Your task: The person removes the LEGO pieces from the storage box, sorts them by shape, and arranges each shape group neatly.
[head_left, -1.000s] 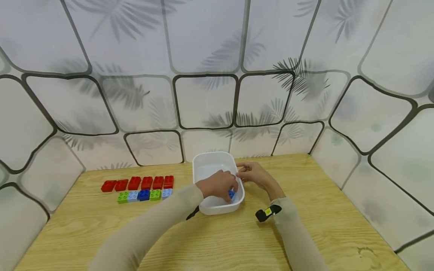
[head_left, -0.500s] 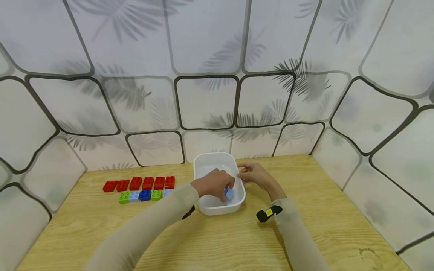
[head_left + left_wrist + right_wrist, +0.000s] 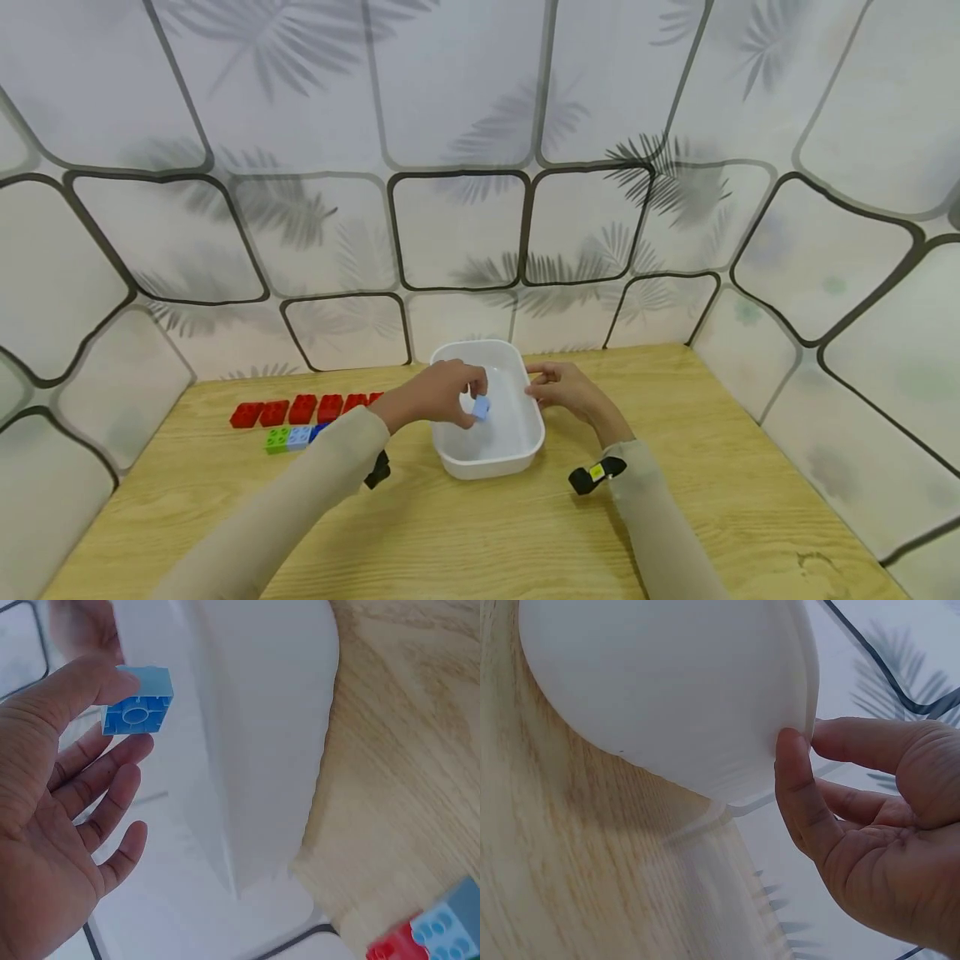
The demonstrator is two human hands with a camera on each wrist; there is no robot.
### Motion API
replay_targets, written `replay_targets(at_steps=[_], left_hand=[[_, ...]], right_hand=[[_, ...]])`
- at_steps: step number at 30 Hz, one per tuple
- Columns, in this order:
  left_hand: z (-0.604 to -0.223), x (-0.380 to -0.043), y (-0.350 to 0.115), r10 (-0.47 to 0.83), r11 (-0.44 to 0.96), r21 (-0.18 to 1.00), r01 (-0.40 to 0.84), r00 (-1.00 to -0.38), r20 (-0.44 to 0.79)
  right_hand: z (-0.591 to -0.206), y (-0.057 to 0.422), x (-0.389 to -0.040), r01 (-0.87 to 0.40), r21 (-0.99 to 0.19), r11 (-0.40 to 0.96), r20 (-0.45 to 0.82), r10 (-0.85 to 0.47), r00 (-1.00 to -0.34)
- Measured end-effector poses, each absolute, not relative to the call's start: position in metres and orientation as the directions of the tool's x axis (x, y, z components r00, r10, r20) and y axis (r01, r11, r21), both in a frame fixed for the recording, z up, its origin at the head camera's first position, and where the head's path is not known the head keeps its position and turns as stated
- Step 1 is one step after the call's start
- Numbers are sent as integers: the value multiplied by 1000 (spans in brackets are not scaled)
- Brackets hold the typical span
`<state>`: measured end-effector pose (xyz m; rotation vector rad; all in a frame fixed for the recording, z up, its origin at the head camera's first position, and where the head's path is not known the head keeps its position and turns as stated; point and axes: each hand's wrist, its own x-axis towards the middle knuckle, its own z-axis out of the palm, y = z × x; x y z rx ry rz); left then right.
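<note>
My left hand (image 3: 435,393) pinches a light blue toy brick (image 3: 481,407) between thumb and fingers, over the white plastic bin (image 3: 491,469). The left wrist view gives the hollow underside of that brick (image 3: 136,712), while the other fingers spread loosely below it. At the bin's right rim, my right hand (image 3: 573,398) holds on, with thumb and fingertip meeting at the edge in the right wrist view. To the left lie a row of red bricks (image 3: 302,409) and a nearer row with a green brick (image 3: 277,440) and a light blue brick (image 3: 299,437). My left forearm hides part of both rows.
A wooden table (image 3: 480,542) carries everything. A patterned curtain (image 3: 461,229) of leaf shapes and dark outlines stands right behind the bin and along both sides. Black wrist straps, one with a camera (image 3: 596,474), sit on the sleeves.
My left hand has lifted the light blue brick from low in the bin and moved left with it, now covering more of the rows. The right hand stays at the rim.
</note>
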<state>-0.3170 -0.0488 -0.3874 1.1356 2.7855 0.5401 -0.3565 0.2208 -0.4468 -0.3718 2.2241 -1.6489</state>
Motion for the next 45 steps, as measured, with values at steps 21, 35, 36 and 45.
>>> replay_targets(at_steps=[21, 35, 36, 45], left_hand=[[-357, -280, -202, 404, 757, 475, 450, -892, 201], [-377, -248, -308, 247, 872, 409, 270, -963, 109], [-378, -247, -313, 245, 875, 404, 266, -964, 104], [-389, -243, -342, 220, 886, 415, 207, -975, 18]], right_hand=[[-446, 220, -356, -1, -958, 285, -121, -409, -904], [-451, 221, -358, 21, -963, 269, -134, -410, -902], [-451, 221, -358, 20, -962, 272, -134, -409, -903], [-451, 221, -358, 8, -959, 285, -132, -419, -898]])
